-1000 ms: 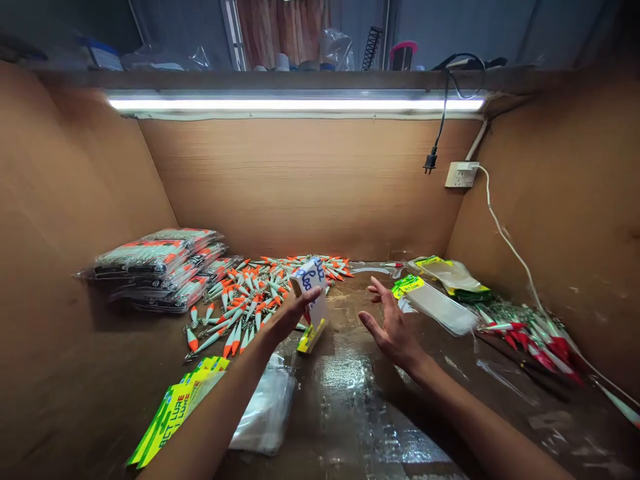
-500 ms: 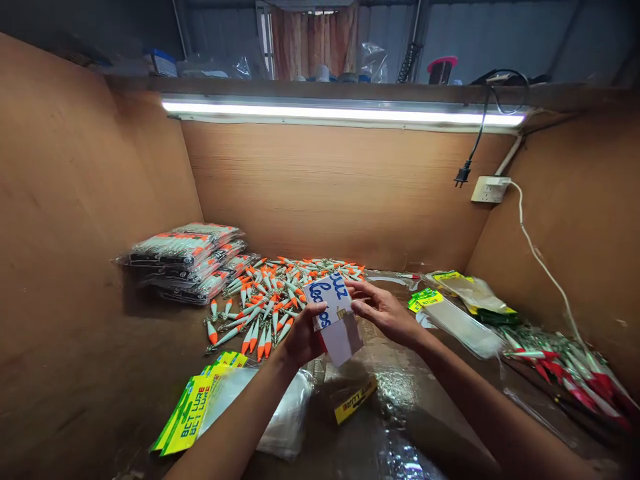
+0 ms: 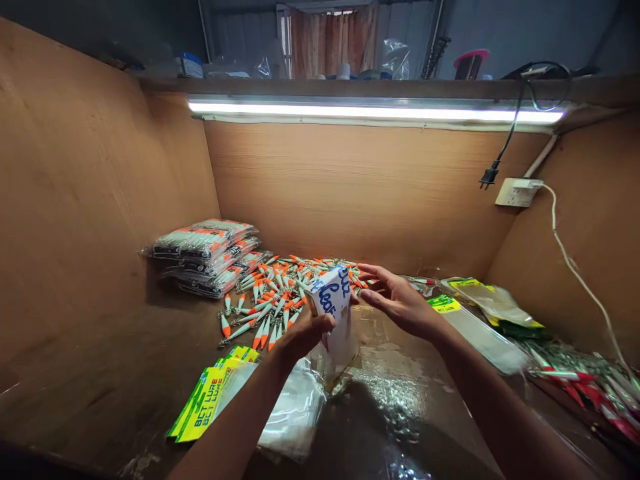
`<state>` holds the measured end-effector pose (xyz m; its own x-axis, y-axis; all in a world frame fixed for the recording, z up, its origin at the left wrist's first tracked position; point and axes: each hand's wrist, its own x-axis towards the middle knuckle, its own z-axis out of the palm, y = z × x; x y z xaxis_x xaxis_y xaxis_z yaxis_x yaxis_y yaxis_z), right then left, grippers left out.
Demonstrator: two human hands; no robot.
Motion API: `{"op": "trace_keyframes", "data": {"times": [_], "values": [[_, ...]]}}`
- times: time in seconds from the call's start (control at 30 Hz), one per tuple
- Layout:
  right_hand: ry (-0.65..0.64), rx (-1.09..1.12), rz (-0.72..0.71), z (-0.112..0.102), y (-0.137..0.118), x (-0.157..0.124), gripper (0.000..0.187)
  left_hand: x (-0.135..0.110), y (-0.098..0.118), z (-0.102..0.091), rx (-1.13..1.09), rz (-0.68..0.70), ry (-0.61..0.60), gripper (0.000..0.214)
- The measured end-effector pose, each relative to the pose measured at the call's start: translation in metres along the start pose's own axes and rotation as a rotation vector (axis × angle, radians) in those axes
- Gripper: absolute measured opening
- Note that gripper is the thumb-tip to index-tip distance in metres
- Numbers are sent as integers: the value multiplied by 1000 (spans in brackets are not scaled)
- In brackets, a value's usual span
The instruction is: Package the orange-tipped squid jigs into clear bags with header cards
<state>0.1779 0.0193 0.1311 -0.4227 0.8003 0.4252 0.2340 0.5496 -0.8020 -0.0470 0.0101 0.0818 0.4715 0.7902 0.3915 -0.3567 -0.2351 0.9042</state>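
A small white cardboard box (image 3: 341, 337) with blue handwriting-like print is held tilted over the middle of the table. My left hand (image 3: 306, 338) grips its left side, thumb across the front; the other fingers are mostly hidden behind it. Just right of the box is my right hand (image 3: 403, 305), fingers apart and holding nothing. Behind the box spreads a heap of white-and-orange fishing lures (image 3: 273, 290) with metal hooks. By my left forearm lie clear plastic bags (image 3: 295, 410) with yellow-green BCT LURE headers (image 3: 205, 403).
Bagged lures (image 3: 205, 257) are stacked at the back left. On the right are more clear header bags (image 3: 493, 340) and a pile of red-and-white lures (image 3: 600, 393). A black plug (image 3: 489, 175) dangles near a wall socket (image 3: 515, 192); a white cable (image 3: 570, 257) runs down the right wall.
The box has turned, showing a narrow side on its left. My right hand has drawn slightly away from it. The small yellow label below the box no longer shows. The view has shifted.
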Motion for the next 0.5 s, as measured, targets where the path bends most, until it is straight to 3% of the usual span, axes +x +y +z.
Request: {"op": "trace_keyframes", "data": {"times": [0.17,0.37,0.5], "values": [[109,-82,-52,-16,-15,-2,52,6,0,-4,188,93,192,67],[180,-167,-61,-24,-11,-2,52,10,-8,4,54,2,116,61],[199,-205,-69,-25,-11,-3,52,14,-3,5,124,20,84,57]]}}
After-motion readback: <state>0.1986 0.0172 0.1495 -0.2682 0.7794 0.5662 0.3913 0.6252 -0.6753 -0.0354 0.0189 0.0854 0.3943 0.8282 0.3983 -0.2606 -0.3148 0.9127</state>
